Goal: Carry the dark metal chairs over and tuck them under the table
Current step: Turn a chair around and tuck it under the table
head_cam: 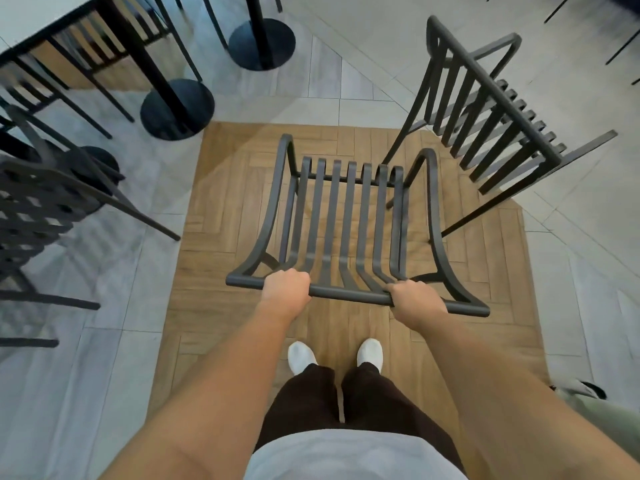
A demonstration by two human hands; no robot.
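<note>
Fingers [294, 277] of both hands curled over chair [346, 216] top rail

No readable text or labels anywhere.

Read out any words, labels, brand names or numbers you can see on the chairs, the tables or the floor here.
None: no readable text shows in this view.
The slatted chair held by the left hand and right hand: bare dark metal, no label.
The second chair, the table and the round table bases: no markings visible.
</note>
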